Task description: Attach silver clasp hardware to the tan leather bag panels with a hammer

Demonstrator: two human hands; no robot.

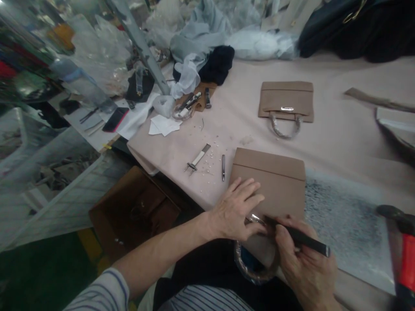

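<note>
A tan handbag panel [269,177] with a flap seam lies near the table's front edge. Its plastic-wrapped handle [241,263] hangs toward my body, below a shiny film-covered metal piece [256,218]. My left hand [240,207] rests flat on the panel's lower left part, fingers spread, its thumb near the metal piece. In my right hand [304,255] is a slim black-handled tool [308,239], held slanted. The tool's tip points left, at the lower edge of the panel close to my left thumb; what it touches there is hidden.
A second tan panel with handle [287,101] lies farther back. Left of my work are a pronged tool [197,159], a dark pen-like rod [223,167] and small white bits. A speckled slab [346,224] and a red-handled hammer [407,259] are at right; a brown box [129,216] stands below.
</note>
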